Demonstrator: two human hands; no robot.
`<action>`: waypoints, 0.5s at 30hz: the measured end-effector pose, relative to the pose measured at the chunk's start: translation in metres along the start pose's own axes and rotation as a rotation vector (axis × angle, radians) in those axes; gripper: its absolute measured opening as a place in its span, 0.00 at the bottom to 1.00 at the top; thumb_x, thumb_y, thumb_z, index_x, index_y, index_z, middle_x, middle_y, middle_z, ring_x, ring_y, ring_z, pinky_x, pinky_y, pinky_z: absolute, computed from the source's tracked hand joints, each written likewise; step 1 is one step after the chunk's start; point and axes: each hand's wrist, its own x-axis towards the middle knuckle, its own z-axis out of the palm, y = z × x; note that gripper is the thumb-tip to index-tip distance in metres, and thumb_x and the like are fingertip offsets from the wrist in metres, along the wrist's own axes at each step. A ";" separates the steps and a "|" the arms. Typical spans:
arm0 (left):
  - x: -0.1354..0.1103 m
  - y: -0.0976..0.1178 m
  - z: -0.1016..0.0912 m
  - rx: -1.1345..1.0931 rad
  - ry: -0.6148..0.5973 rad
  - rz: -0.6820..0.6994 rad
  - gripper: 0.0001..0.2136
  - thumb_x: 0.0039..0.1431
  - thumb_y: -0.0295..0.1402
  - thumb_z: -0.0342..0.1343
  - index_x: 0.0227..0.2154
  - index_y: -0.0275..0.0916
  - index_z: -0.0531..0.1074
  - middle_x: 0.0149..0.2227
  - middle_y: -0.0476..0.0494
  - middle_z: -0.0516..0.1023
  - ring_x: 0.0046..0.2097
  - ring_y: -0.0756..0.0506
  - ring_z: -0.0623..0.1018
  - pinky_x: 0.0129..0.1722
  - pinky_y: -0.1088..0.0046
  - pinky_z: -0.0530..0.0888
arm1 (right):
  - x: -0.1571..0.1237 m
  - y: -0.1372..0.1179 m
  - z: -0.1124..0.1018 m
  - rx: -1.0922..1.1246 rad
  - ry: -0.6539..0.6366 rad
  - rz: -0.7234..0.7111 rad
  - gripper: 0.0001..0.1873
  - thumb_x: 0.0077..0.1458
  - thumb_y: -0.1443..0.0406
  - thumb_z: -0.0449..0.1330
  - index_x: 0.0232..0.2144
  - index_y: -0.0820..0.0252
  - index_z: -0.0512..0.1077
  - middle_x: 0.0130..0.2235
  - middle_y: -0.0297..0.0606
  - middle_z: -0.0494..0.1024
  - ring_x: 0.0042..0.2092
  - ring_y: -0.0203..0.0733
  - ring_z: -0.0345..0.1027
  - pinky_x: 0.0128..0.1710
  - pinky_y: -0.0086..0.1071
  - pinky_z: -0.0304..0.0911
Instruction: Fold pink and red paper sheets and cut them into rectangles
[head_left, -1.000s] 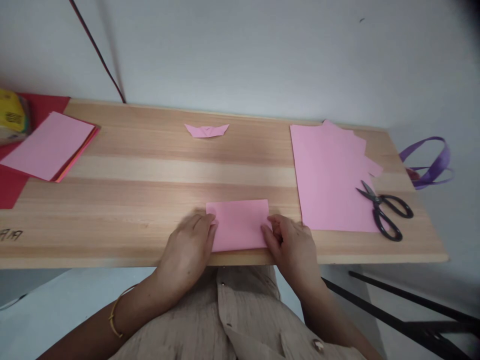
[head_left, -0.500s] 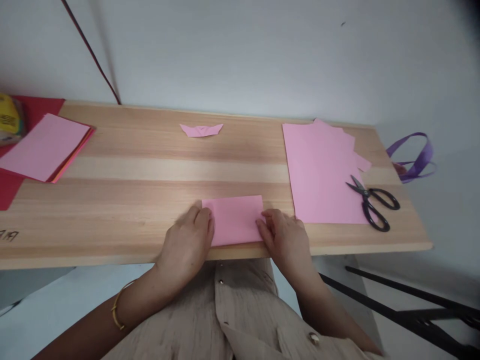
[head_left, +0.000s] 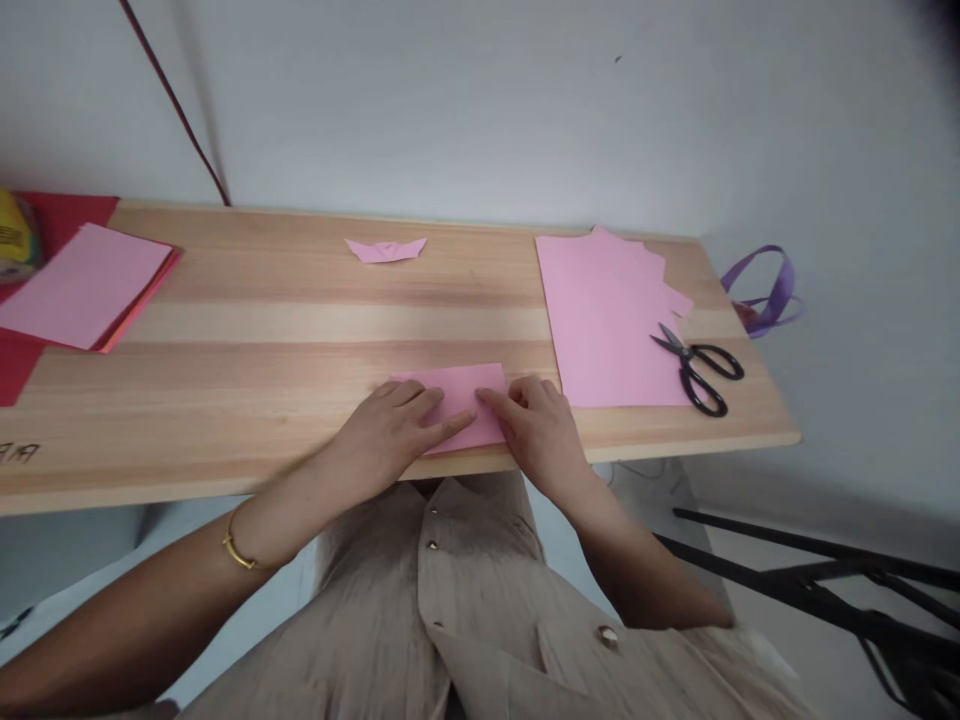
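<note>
A small folded pink paper (head_left: 469,388) lies at the near edge of the wooden table (head_left: 300,340). My left hand (head_left: 390,430) lies flat on its left half, fingers stretched out toward the middle. On the right half rests my right hand (head_left: 532,430), its fingers extended and pressing the paper, the fingertips nearly meeting those of the left hand. Neither hand grips anything.
A small folded pink paper shape (head_left: 385,249) sits at the table's far edge. Large pink sheets (head_left: 607,320) lie to the right with black scissors (head_left: 697,365) on them. A stack of pink and red sheets (head_left: 82,285) is at the left. Purple ribbon (head_left: 765,290) hangs beyond the right end.
Both hands have slid from the paper's outer edges inward onto its surface, fingers now meeting near the middle. The camera view has shifted so the table sits further left.
</note>
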 end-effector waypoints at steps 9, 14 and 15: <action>0.005 0.000 -0.012 -0.080 -0.199 0.041 0.28 0.59 0.26 0.53 0.60 0.61 0.64 0.52 0.39 0.69 0.50 0.38 0.69 0.53 0.55 0.65 | -0.002 0.006 0.005 -0.043 -0.023 0.013 0.17 0.65 0.63 0.52 0.53 0.44 0.73 0.38 0.40 0.70 0.40 0.44 0.59 0.39 0.36 0.53; -0.017 -0.005 -0.013 -0.079 -0.179 0.078 0.30 0.58 0.21 0.52 0.61 0.56 0.64 0.62 0.37 0.65 0.57 0.36 0.69 0.57 0.52 0.65 | -0.001 0.006 0.005 -0.023 -0.037 0.019 0.18 0.66 0.62 0.50 0.53 0.44 0.73 0.38 0.40 0.71 0.40 0.44 0.61 0.39 0.36 0.54; -0.024 -0.007 -0.013 -0.084 -0.172 0.095 0.31 0.57 0.20 0.52 0.61 0.54 0.65 0.63 0.37 0.64 0.60 0.36 0.68 0.58 0.52 0.64 | 0.000 0.007 0.005 -0.022 -0.038 0.019 0.18 0.66 0.62 0.50 0.53 0.44 0.73 0.38 0.40 0.71 0.40 0.44 0.61 0.39 0.36 0.54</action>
